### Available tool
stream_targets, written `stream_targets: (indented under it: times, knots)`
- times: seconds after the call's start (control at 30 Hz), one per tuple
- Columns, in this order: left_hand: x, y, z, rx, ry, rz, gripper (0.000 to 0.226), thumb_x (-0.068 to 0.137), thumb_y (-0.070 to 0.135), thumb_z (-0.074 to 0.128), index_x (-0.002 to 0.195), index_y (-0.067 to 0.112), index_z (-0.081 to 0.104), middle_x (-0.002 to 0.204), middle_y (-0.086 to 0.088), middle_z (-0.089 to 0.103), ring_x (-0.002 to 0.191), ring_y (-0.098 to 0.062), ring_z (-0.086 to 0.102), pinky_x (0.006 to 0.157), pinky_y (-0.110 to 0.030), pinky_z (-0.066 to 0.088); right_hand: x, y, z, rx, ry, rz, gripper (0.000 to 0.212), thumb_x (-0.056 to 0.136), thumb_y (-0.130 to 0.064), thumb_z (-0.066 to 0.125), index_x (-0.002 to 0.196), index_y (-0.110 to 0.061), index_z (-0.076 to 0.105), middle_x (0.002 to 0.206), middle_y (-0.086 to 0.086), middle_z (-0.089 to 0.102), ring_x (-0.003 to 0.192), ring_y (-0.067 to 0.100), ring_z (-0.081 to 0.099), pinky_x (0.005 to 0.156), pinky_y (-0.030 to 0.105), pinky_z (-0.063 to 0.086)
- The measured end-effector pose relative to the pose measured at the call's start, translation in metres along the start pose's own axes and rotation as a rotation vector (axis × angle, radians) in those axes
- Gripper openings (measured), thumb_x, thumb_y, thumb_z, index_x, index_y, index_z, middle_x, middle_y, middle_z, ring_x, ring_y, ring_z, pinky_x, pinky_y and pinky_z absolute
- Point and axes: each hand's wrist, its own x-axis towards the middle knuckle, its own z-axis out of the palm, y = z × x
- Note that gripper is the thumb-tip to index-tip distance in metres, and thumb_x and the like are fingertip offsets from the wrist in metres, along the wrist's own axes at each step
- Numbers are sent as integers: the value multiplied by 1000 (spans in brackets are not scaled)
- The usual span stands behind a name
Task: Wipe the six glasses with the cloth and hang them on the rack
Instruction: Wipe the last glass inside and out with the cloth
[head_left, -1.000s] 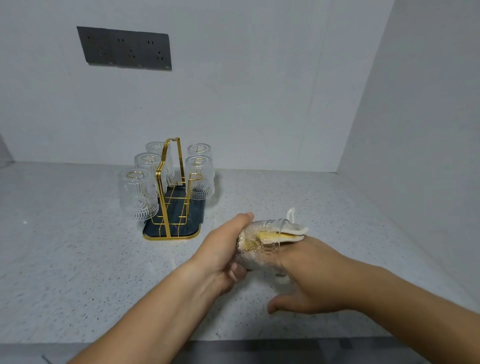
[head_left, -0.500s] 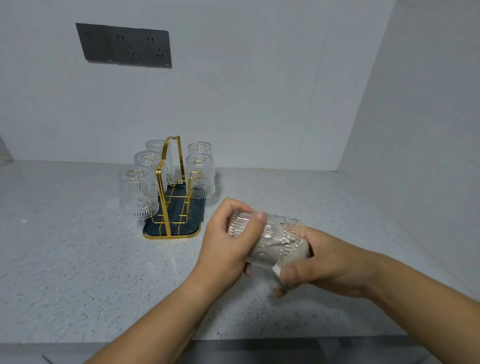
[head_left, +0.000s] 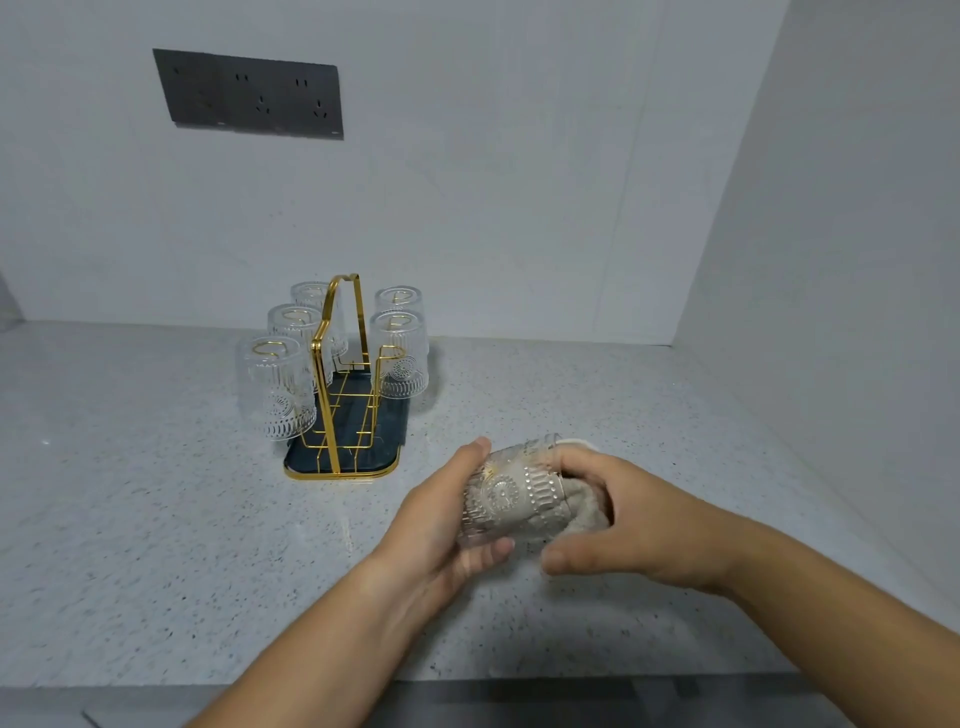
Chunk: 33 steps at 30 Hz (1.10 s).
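**Head view.** Step in hand, as judged: wiping glass 6 of 6. Glass (head_left: 511, 493) on its side above counter (head_left: 156, 519), between both hands, near rack (head_left: 337, 374).
- Left hand (head_left: 441, 525): fingers curled round base end.
- Right hand (head_left: 639, 525): fingers curled round cloth (head_left: 582, 506) bunched at glass mouth.
- Next move: withdraw cloth, invert glass, lower onto vacant front-right place.
- Obstacles: 5 hung glasses (head_left: 275, 387); right-side neighbour close to vacancy, knock risk.
- Surroundings: socket panel (head_left: 249, 93) on wall.
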Motion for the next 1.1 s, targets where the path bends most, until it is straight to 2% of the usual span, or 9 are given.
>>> stream_targets:
  times: [0.13,0.27,0.4,0.5,0.63,0.73,0.9,1.0,1.1]
  knots:
    - [1,1,-3,18,35,53,30,96,45,64,96,15,70,69,-4,71,52,-13,65,40,-23,51,-3,6,0,178,67,7,49,84,-14,80,120,-2,48,98,5,74,85,17,70,77,30,58]
    - [1,4,-2,-13,60,86,26,97,43,64,94,17,69,65,0,71,49,-10,66,39,-23,50,-6,10,-1,436,101,-89,51,77,-27,83,108,-4,49,94,18,68,86,28,68,79,39,58]
    - [0,5,-3,-12,77,107,26,98,42,64,94,17,67,62,1,70,47,-9,64,38,-21,48,-9,8,-2,587,46,-81,21,89,-10,61,106,2,57,98,19,64,93,32,63,86,46,58]
    - [0,5,-3,-16,69,125,26,99,42,62,95,17,67,63,1,70,48,-9,64,37,-22,48,-12,7,0,551,121,-90,18,90,-7,57,103,-1,69,100,18,68,94,29,68,86,43,59]
    - [0,6,-1,-7,79,161,28,99,43,62,102,15,67,66,1,71,50,-10,65,39,-23,49,-14,4,7,342,277,-132,13,89,-25,74,96,-17,82,103,21,67,92,24,68,85,36,58]
    - [2,4,1,10,107,190,47,97,47,62,122,8,65,83,-5,72,59,-14,69,41,-26,48,-15,-2,14,233,356,-127,15,81,-20,75,92,-18,84,94,10,76,75,17,72,69,25,60]
    - [0,1,4,-20,93,212,52,98,46,62,131,6,60,89,-8,72,61,-16,69,44,-27,51,-13,-3,20,-184,511,-229,16,81,-21,81,92,-31,76,95,-7,74,67,7,69,59,20,55]
    - [-1,2,6,-13,78,240,50,100,45,60,130,6,59,88,-9,73,61,-16,70,43,-28,51,-10,-1,18,-124,538,-206,33,82,-13,83,103,-26,61,92,-6,77,69,4,70,58,14,51]
    - [-1,3,6,-8,64,260,45,100,46,60,127,10,59,91,-7,74,66,-17,72,45,-29,51,-8,-2,12,-117,545,-164,40,75,-35,82,112,-32,66,98,-8,78,75,3,73,60,19,55]
